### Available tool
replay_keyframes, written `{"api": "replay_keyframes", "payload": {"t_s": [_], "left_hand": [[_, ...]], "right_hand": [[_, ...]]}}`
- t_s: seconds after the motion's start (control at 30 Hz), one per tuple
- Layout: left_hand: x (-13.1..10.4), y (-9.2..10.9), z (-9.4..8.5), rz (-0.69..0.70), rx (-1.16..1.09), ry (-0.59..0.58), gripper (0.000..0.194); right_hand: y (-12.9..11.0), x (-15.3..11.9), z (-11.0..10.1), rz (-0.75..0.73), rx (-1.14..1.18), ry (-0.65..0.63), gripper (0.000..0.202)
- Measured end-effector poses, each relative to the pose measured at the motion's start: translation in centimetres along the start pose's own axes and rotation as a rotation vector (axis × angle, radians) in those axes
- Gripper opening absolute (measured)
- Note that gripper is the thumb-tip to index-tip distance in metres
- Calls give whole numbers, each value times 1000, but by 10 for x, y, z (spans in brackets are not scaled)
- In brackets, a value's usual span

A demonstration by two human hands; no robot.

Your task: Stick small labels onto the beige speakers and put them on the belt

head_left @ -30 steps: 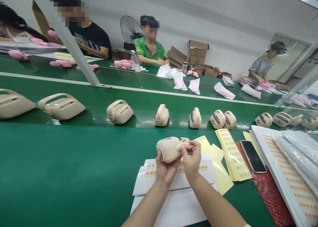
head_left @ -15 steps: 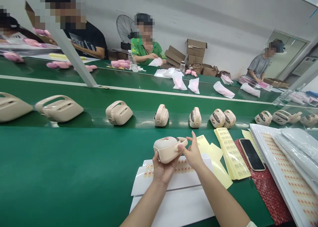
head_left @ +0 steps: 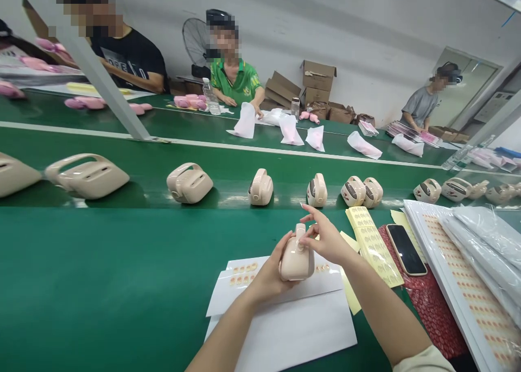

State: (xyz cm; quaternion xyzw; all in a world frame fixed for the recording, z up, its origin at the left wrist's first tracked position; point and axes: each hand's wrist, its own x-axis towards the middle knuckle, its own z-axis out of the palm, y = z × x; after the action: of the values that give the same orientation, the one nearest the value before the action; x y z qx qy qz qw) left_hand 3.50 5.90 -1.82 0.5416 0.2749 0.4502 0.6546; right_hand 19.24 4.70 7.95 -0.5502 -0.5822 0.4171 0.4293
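My left hand [head_left: 272, 274] is closed around the side of a beige plastic device with a carrying handle [head_left: 295, 266], held above the white sheets. The device is turned so that its narrow side, with the round handle joint, shows. At that joint my right hand [head_left: 323, 235] has its thumb and a fingertip pinched together against the device, other fingers stretched out. Whether something small sits between those fingertips cannot be made out. Under the hands lie white sticker sheets [head_left: 285, 334] with rows of small orange-gold round stickers, partly covered by hands and device.
Several similar beige devices [head_left: 189, 183] stand along the green conveyor belt [head_left: 228, 190] ahead. To the right lie yellow sticker sheets [head_left: 372, 247], a phone [head_left: 406, 250] on red bubble wrap [head_left: 435, 312], and a stack of sticker sheets [head_left: 459, 279]. Co-workers sit beyond a slanted post [head_left: 101, 73].
The device has been turned from showing its printed face to its narrow side. My right fingers have closed in on the handle joint. Across the belt, a co-worker's white pouch has been put down.
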Motion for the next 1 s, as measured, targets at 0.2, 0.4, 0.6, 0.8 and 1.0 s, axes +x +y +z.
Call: {"api": "replay_keyframes", "payload": {"t_s": [0.2, 0.4, 0.6, 0.8, 1.0], "left_hand": [[3, -16, -5, 135, 202, -148, 89], [2, 5, 6, 77, 22, -104, 75], [1, 9, 7, 42, -5, -85, 75], [1, 5, 5, 64, 53, -109, 76], [0, 3, 6, 88, 59, -110, 74]], "right_hand": [[6, 0, -5, -25, -105, -52, 69], [9, -1, -5, -107, -139, -39, 69], [19, -20, 4, -235, -142, 74, 62], [23, -31, 4, -130, -45, 54, 64], [46, 8, -2, -19, 136, 143, 64]]}}
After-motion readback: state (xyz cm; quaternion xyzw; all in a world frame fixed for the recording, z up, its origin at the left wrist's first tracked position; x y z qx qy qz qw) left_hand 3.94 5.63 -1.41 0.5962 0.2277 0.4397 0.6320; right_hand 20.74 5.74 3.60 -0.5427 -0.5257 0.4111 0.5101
